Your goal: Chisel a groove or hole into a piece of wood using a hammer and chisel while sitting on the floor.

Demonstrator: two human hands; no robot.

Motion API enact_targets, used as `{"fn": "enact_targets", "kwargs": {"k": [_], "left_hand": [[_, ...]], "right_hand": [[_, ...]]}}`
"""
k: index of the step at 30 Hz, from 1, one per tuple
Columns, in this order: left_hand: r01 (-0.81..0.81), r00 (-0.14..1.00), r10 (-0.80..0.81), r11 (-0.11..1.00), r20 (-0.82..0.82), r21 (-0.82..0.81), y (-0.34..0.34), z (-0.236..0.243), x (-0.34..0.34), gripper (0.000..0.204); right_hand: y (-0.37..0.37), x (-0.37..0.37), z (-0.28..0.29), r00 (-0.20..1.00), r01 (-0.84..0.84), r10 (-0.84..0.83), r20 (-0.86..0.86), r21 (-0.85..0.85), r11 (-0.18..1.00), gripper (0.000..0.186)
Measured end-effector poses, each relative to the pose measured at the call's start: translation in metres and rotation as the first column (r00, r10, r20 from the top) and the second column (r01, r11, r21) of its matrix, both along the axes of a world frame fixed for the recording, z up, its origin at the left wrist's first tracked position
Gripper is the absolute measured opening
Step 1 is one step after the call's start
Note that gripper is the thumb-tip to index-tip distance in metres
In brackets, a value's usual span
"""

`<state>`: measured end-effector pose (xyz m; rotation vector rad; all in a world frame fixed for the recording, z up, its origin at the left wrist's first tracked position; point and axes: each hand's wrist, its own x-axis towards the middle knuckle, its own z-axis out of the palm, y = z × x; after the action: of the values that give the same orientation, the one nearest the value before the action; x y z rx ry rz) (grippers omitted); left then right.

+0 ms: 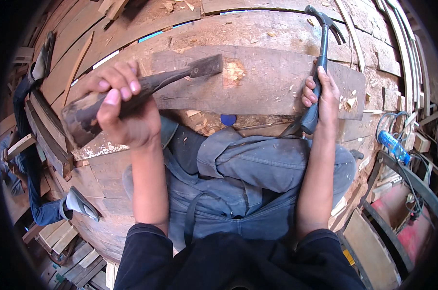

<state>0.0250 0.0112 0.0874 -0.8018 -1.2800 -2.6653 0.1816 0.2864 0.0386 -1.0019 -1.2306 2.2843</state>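
My left hand (127, 104) is closed round the thick, worn wooden handle of a chisel (205, 66). The chisel's flat, broad blade points right, its end close to a pale, freshly cut hollow (234, 72) in a brown wooden board (277, 77). My right hand (323, 99) grips a claw hammer (323, 46) by its dark blue handle, with the head up and away from me. Both tools are over the board, which lies crosswise in front of my folded legs (262, 159). Wood chips (348, 102) are scattered on it.
Planks (262, 29) form the surface around the board. A round blue cap (228, 119) lies between the board and my legs. At the right are a blue-labelled bottle (394, 145) and cables (414, 203). Another person's shoe (80, 204) and dark trouser leg show at the left.
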Motion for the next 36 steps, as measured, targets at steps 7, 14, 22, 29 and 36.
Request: {"fn": "enact_targets", "kwargs": {"k": [7, 14, 22, 29, 36], "left_hand": [[-0.090, 0.964, 0.077, 0.995, 0.255, 0.040, 0.010, -0.005, 0.009, 0.016], [-0.042, 0.981, 0.045, 0.999, 0.188, -0.018, 0.007, -0.001, 0.008, 0.019], [0.088, 0.996, -0.088, 0.996, 0.011, -0.031, 0.031, 0.024, -0.007, 0.024], [0.300, 0.937, -0.318, 0.945, -0.146, -0.132, 0.103, 0.044, -0.049, 0.032], [0.502, 0.837, -0.542, 0.812, -0.068, -0.297, 0.138, 0.053, -0.037, 0.031]], "right_hand": [[0.001, -0.001, 0.000, 1.000, -0.014, 0.014, 0.022, -0.002, 1.000, 0.020], [0.000, -0.003, 0.003, 0.999, -0.017, 0.017, 0.038, 0.006, 1.000, 0.023], [0.006, 0.000, -0.001, 1.000, -0.021, 0.021, 0.008, -0.020, 1.000, 0.021], [0.004, -0.001, 0.002, 1.000, -0.018, 0.018, -0.013, -0.038, 0.999, 0.019], [0.007, 0.002, 0.003, 1.000, -0.012, 0.010, -0.028, -0.065, 0.998, 0.018]]}}
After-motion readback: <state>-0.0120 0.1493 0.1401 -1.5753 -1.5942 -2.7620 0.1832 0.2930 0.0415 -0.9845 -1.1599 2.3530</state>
